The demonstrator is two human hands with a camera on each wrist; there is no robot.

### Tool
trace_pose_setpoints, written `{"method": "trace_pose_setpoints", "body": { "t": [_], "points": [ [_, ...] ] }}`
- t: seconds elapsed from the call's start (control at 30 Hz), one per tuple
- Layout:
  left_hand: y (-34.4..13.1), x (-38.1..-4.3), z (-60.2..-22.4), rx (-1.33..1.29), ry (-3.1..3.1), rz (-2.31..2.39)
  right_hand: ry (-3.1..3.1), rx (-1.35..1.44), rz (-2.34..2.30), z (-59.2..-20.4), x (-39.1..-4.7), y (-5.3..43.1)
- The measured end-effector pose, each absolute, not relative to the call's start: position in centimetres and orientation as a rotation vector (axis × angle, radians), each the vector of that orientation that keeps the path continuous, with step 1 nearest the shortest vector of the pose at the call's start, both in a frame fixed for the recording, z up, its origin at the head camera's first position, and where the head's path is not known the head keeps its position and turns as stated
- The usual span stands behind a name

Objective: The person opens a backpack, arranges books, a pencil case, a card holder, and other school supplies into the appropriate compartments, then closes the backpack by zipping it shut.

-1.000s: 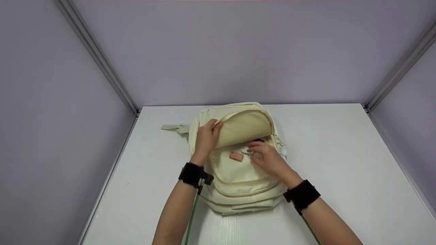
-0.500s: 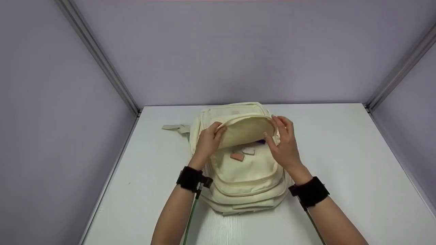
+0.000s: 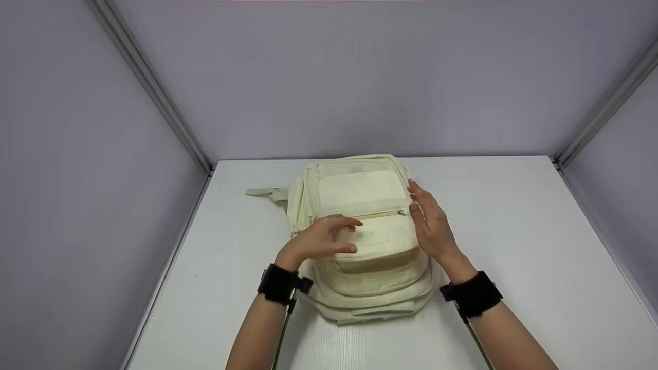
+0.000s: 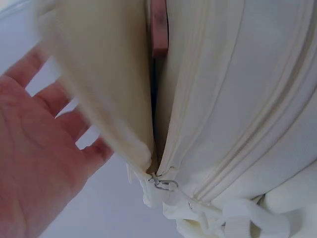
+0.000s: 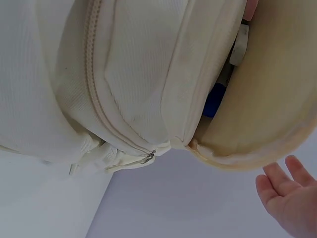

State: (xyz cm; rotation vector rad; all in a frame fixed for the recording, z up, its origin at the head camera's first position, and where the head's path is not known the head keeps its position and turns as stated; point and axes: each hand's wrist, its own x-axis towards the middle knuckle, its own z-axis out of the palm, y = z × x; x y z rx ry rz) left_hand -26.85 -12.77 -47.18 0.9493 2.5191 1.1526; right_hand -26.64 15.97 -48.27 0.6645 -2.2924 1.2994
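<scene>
A cream backpack (image 3: 360, 190) lies on a white table in the head view, its front pocket flap (image 3: 383, 234) down over a gaping pocket. My left hand (image 3: 318, 240) is over the flap's left side, fingers loosely bent and holding nothing. Beside the bag's right edge, my right hand (image 3: 434, 228) has its fingers extended and grips nothing. Inside the pocket, a pink block (image 4: 159, 29) shows in the left wrist view. The right wrist view shows a white piece (image 5: 239, 45) and a blue object (image 5: 214, 100) in there. A zipper pull (image 4: 163, 184) sits at the pocket's corner.
White table surface (image 3: 514, 231) surrounds the bag, with grey walls behind and at both sides. A strap (image 3: 267, 193) sticks out to the bag's left. Another zipper pull (image 3: 401, 211) lies above the flap.
The flap, held up by my left hand earlier, has come down over the pink and white pieces. That hand has let go and lowered. My right hand moved rightward from the pocket to the bag's edge.
</scene>
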Motion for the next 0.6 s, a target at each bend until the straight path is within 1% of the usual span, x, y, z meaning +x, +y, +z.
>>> {"method": "trace_pose_setpoints", "body": {
  "t": [0.1, 0.17, 0.27, 0.33, 0.43, 0.6],
  "points": [
    [-12.3, -26.6, -47.6, 0.883, 2.693, 0.980, -2.346, 0.658, 1.273, -48.6, -26.7, 16.0],
    [-11.9, -26.3, -48.1, 0.791, 2.828, 0.842, -2.383, 0.664, 1.223, -48.9, -26.7, 16.0],
    [-11.2, -25.8, -49.0, 0.654, 2.905, 0.751, -2.437, 0.688, 1.114, -49.7, -26.7, 16.0],
    [-10.9, -25.5, -49.6, 0.607, 2.911, 0.730, -2.485, 0.719, 1.029, -50.2, -26.6, 16.0],
    [-10.5, -25.2, -50.5, 0.593, 2.898, 0.716, -2.579, 0.763, 0.928, -51.0, -26.3, 15.9],
    [-10.3, -25.2, -51.4, 0.639, 2.927, 0.637, -2.742, 0.786, 0.875, -51.8, -25.9, 15.8]
  ]
}}
